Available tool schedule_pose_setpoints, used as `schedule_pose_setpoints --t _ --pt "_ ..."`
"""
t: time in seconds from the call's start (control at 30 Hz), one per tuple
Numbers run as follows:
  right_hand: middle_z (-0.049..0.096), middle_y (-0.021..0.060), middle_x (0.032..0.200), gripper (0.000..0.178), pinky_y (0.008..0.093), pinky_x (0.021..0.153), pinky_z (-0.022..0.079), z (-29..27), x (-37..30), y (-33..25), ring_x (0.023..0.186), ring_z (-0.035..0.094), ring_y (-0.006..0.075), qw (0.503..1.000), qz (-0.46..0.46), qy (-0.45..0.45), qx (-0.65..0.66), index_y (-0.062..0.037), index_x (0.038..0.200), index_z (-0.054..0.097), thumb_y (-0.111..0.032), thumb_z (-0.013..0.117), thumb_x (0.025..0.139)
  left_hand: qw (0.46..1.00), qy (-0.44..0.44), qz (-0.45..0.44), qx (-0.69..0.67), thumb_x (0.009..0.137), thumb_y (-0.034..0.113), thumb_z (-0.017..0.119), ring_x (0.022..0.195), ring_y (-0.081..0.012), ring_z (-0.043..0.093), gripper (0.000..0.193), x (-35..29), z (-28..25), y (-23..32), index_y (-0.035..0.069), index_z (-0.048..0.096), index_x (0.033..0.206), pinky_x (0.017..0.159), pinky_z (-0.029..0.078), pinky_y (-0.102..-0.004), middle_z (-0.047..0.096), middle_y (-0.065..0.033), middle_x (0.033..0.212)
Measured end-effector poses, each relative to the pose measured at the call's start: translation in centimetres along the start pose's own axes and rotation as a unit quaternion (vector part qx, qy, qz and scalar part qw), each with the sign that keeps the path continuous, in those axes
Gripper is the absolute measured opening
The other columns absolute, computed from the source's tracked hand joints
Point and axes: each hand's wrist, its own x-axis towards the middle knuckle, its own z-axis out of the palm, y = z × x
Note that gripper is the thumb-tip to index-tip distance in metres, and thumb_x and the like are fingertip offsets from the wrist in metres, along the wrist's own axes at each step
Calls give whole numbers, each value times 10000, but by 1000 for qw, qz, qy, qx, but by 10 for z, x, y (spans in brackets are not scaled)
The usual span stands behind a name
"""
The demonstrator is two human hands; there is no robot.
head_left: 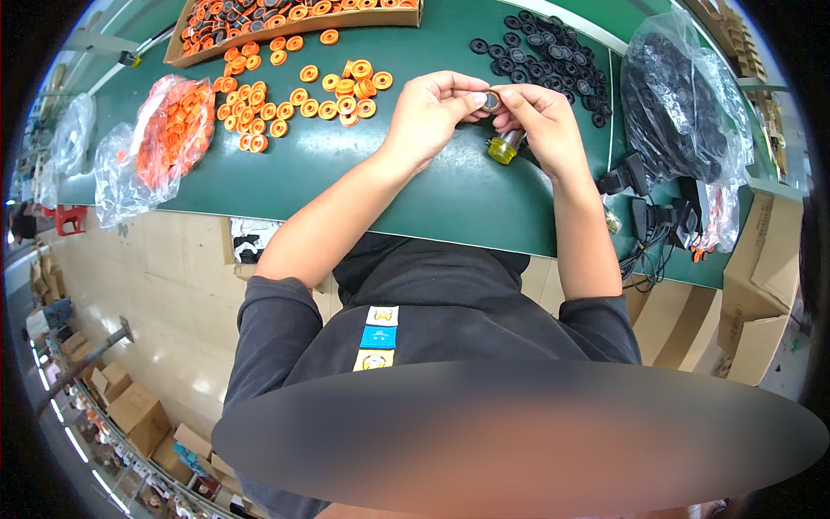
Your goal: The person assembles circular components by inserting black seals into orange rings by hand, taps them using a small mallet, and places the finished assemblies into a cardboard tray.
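In front of me, above the green table, both hands meet at a small round black part [492, 101] with a lighter ring on its face. My left hand [430, 114] pinches its left edge between thumb and fingers. From the other side, my right hand [546, 128] grips the same part with its fingertips. Just below the right fingers is a short cylinder with a clear yellow end [502, 150]; whether it lies on the table or is tucked in that hand, I cannot tell. Beyond the hands lies a spread of black round parts [553, 56]. Orange ring-shaped wheels [346, 86] are scattered to the left.
A cardboard tray [303, 23] of orange and black parts stands at the far left. Plastic bags hold orange pieces [177, 130] on the left and black pieces [670, 104] on the right. Black cables [653, 229] and a cardboard box [756, 277] sit at the right.
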Motion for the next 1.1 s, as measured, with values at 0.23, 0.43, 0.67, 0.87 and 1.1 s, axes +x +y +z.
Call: schedule_pose_setpoints --t 0.23,0.43,0.67,0.87,1.1 --pt "675 67 891 205 266 698 532 0 -11 -4 777 650 145 977 -112 55 -174 0 1063 707 -165 646 956 991 -48 32 124 920 64 656 861 -136 681 191 4 -15 2 -21 678 1089 807 545 -276 723 -95 987" --pt "632 148 936 209 383 754 525 -40 -67 -2 856 641 326 804 -175 -6 -569 -10 1053 644 -113 694 878 870 -103 103 471 856 114 657 848 -227 667 168 -3 -23 9 18 704 986 807 524 -334 678 -116 922" --pt "578 132 779 257 397 644 497 -39 -87 6 675 597 336 835 -58 -30 -546 -26 1199 577 -150 585 975 906 -94 113 397 849 103 648 848 -247 644 166 9 -30 5 24 705 984 768 522 -360 643 -123 931" --pt "482 -47 713 274 192 488 349 8 -80 -36 564 430 30 962 119 -47 -243 -37 1280 552 -168 444 1065 994 -23 85 67 908 39 605 711 -92 573 132 33 -45 -11 -5 674 1011 661 492 -241 646 -18 807" --pt "441 -60 693 299 186 476 314 12 -70 -15 541 385 21 925 86 -76 -362 -31 1318 541 -153 432 1068 997 -22 66 13 912 42 596 708 -96 568 150 35 -41 -8 -12 658 1038 651 482 -236 644 -26 819"
